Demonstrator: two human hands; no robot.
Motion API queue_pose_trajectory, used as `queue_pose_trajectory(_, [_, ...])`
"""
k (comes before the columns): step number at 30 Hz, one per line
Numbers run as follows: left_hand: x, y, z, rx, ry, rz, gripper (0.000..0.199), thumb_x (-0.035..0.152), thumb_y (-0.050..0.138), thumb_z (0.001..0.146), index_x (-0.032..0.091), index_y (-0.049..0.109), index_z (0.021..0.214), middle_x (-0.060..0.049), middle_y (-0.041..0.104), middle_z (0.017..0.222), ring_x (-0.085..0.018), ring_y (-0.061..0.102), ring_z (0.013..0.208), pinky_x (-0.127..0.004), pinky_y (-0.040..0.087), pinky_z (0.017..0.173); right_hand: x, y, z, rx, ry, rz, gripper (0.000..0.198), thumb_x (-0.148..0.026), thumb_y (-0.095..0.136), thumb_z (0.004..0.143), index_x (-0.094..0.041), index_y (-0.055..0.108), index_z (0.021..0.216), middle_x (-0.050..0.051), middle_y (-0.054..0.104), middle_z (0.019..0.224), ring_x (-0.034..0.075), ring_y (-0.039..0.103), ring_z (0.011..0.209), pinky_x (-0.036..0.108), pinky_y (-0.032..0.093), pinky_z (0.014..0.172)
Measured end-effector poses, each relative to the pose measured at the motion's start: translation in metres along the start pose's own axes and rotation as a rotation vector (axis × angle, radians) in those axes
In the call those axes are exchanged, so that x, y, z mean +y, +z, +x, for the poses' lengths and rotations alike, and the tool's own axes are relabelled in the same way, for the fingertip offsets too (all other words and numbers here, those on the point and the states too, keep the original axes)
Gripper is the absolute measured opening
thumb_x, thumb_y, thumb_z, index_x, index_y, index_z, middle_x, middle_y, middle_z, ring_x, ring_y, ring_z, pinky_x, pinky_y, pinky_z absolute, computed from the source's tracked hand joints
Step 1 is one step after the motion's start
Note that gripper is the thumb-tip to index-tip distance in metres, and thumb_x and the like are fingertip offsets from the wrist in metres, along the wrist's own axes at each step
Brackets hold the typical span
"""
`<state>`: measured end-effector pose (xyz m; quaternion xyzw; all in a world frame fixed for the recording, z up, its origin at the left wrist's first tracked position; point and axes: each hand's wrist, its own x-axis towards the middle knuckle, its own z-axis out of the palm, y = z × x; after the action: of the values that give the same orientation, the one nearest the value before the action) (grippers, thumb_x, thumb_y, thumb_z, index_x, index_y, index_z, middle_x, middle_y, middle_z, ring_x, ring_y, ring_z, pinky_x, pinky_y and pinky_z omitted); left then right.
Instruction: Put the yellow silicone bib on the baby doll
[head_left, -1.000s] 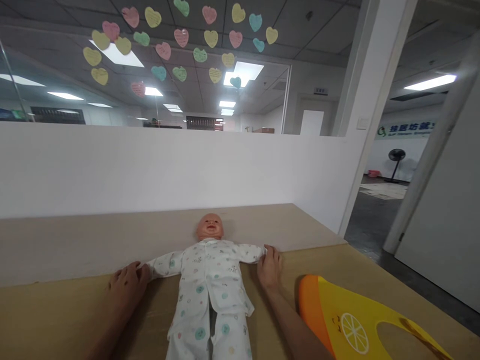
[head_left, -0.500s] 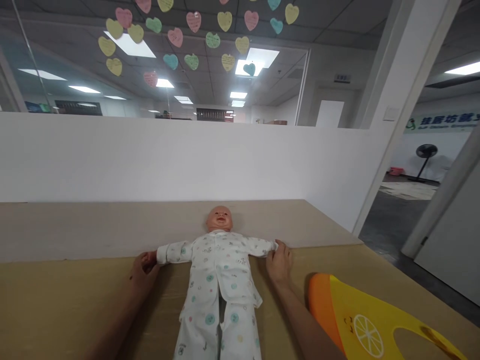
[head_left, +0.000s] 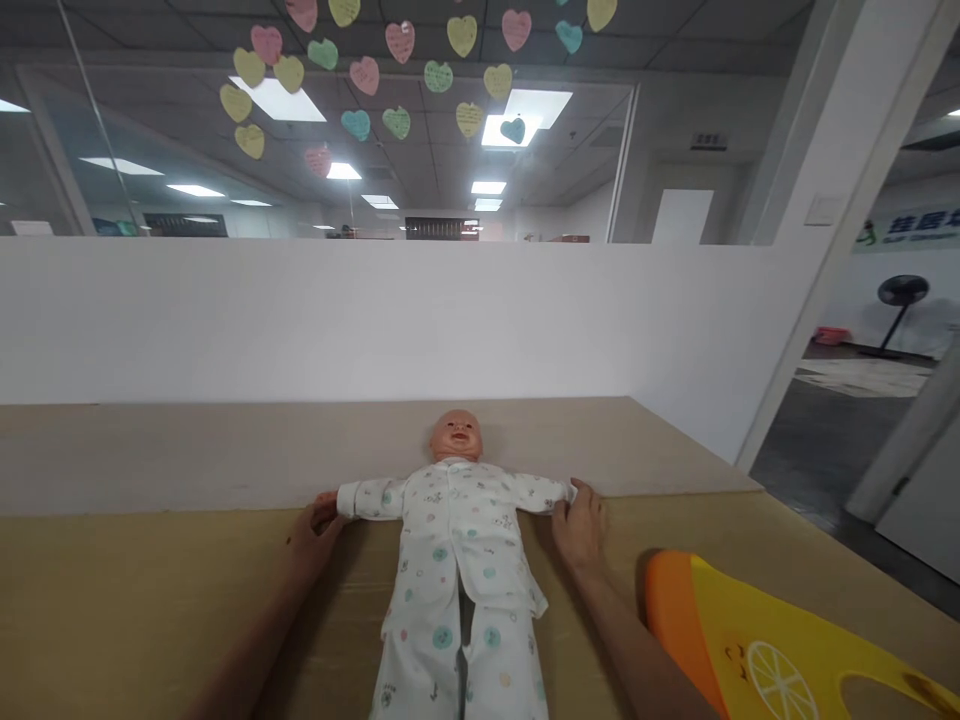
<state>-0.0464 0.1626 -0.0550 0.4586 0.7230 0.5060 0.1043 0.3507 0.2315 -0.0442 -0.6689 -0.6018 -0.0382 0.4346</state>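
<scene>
A baby doll [head_left: 458, 436] lies on its back, face up, with both arms stretched out sideways. It wears a white pyjama top [head_left: 469, 515] with small coloured prints and matching trousers [head_left: 491, 670]; its feet lie below the picture. My left hand [head_left: 311, 535] is closed around the doll's hand at the end of the left-hand sleeve. At the other sleeve's cuff, my right hand [head_left: 579, 525] has its fingers curled over the end and covers the doll's hand there. Both sleeves are drawn out straight.
A yellow and orange plastic piece [head_left: 757, 640] with a citrus slice print lies right of my right forearm. The brown tabletop [head_left: 150, 600] meets a paler strip [head_left: 187, 450] before a white low wall [head_left: 337, 320]. A doorway and standing fan [head_left: 903, 291] are at the right.
The camera has turned slightly left, so everything sits further right in the picture. Both hands keep their places at the doll's sleeve ends; the doll's pose looks the same.
</scene>
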Motion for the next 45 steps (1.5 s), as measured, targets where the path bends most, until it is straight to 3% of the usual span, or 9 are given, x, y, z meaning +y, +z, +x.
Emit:
queue_pose_trajectory(4, [0.013,-0.003,0.001,0.025,-0.105,-0.186,0.029,0.034,0.065,0.055,0.020,0.054,0.078,-0.009,0.072,0.085,-0.030,0.069,0.086,-0.043,0.055,0.081,-0.002,-0.001,0.000,-0.010,0.010,0.011,0.041,-0.019,0.035,0.082,-0.003,0.052,0.116,0.020,0.058,0.112,0.031,0.048,0.106,0.039,0.033,0.094])
queue_pose_trajectory(11, [0.034,-0.007,-0.007,0.075,-0.148,-0.197,0.017,0.023,0.059,0.060,0.020,0.054,0.077,-0.007,0.071,0.085,-0.026,0.069,0.089,-0.040,0.054,0.084,0.002,0.003,0.001,0.009,0.014,0.033,0.042,-0.020,0.036,0.080,-0.004,0.052,0.116,0.020,0.057,0.111,0.032,0.048,0.105,0.041,0.035,0.092])
queue_pose_trajectory(26, [0.035,-0.015,-0.011,0.065,-0.182,-0.225,0.021,0.021,0.055,0.066,0.017,0.063,0.085,-0.009,0.072,0.096,-0.026,0.068,0.094,-0.041,0.053,0.090,0.006,0.005,0.002,-0.020,0.005,0.077,0.042,-0.027,0.037,0.081,-0.005,0.051,0.114,0.021,0.056,0.112,0.033,0.047,0.107,0.042,0.035,0.093])
queue_pose_trajectory(34, [0.022,-0.011,-0.007,0.090,-0.184,-0.213,0.021,0.020,0.054,0.069,0.016,0.063,0.088,-0.010,0.072,0.095,-0.025,0.068,0.093,-0.041,0.052,0.090,0.006,0.005,0.002,-0.016,0.000,0.078,0.042,-0.030,0.038,0.081,-0.005,0.051,0.114,0.020,0.056,0.112,0.032,0.047,0.107,0.042,0.034,0.094])
queue_pose_trajectory(45, [0.026,-0.014,-0.009,0.087,-0.165,-0.211,0.020,0.025,0.055,0.068,0.018,0.064,0.084,-0.008,0.072,0.092,-0.023,0.068,0.089,-0.039,0.053,0.087,0.005,0.005,0.002,-0.010,-0.007,0.058,0.040,-0.026,0.040,0.080,-0.006,0.052,0.112,0.020,0.058,0.111,0.032,0.049,0.106,0.041,0.035,0.092])
